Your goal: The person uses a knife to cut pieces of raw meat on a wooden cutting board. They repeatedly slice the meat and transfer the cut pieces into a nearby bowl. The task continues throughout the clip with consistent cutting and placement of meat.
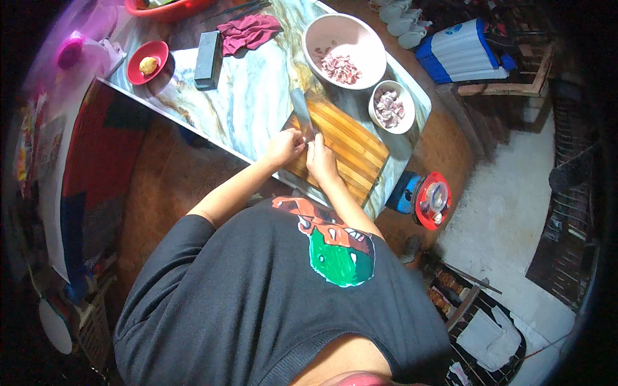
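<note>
Over the wooden cutting board (pixel 350 144), my two hands meet near its left edge. My right hand (pixel 321 159) grips a knife close to the blade; its handle is hidden in the fingers. The broad steel knife blade (pixel 301 111) points away from me, past the board's far corner. My left hand (pixel 287 147) has its fingers pinched beside the blade, around a small pale piece (pixel 305 140) too tiny to identify. Right of the board, a small white bowl (pixel 410 116) holds purplish-white pieces that look like garlic cloves. Beyond it, a large pale bowl (pixel 355 31) contains small pinkish pieces.
On the marble-patterned table (pixel 246 106) stand a grey sharpening stone (pixel 206 60), a crumpled maroon cloth (pixel 246 34), a red dish (pixel 133 72) with a yellowish lump and a red basin (pixel 169 14). A red plate (pixel 427 218) with items sits beyond the table's right edge.
</note>
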Action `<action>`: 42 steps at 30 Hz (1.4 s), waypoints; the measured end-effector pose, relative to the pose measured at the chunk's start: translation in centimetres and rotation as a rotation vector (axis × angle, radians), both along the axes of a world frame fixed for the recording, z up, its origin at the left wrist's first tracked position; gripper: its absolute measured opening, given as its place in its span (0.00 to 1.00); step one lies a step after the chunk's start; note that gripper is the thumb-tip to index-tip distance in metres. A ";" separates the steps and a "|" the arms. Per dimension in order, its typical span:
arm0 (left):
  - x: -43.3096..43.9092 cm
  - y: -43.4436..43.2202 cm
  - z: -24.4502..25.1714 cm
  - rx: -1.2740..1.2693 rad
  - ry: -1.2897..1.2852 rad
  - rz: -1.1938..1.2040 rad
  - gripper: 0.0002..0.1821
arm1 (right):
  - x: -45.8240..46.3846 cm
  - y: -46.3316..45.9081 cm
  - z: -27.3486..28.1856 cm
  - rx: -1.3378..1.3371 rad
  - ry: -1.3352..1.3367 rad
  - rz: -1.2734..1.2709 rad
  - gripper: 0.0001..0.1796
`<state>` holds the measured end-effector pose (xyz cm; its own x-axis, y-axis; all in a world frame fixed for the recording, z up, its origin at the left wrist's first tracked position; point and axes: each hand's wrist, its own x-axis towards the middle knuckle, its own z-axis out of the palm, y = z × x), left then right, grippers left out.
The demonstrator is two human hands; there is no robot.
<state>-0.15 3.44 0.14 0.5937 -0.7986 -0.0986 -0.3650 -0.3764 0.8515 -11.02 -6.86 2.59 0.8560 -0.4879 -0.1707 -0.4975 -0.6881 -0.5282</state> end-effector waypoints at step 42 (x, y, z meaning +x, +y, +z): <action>-0.5 0.0 -0.8 -0.025 -0.049 0.030 0.06 | -3.3 2.0 0.9 -0.022 -0.024 -0.069 0.10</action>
<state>-0.65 3.39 -0.63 0.6211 -0.7822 -0.0491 -0.3949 -0.3664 0.8425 -14.36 -4.90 3.48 0.8240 -0.5492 -0.1392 -0.5315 -0.6643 -0.5256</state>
